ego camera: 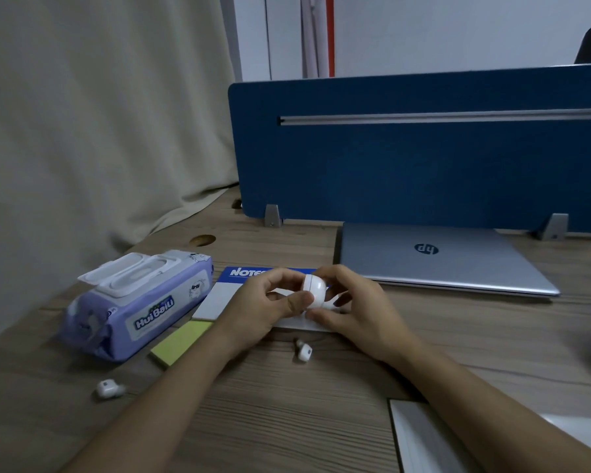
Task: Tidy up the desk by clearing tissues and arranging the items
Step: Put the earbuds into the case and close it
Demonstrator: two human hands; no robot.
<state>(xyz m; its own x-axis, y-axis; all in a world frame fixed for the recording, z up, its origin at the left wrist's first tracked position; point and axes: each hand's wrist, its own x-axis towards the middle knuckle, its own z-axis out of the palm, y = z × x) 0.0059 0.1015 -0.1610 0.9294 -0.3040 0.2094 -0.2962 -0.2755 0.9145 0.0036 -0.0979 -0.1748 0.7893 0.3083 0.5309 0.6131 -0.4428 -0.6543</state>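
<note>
both hands [267, 307] gripping white earbud case [314, 287], earbuds [303, 349] on desk [287, 404]

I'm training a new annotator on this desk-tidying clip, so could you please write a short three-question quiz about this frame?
1. True or false: the lid of the wet-wipe pack is flipped open.
2. How many loose earbuds lie on the desk?
3. What is held between the left hand and the right hand? A) yellow sticky notes B) white earbud case C) laptop

Key:
1. True.
2. Two: one earbud just in front of the hands, another earbud near the desk's left front.
3. B, the white earbud case; the sticky notes and closed laptop lie on the desk.
</note>
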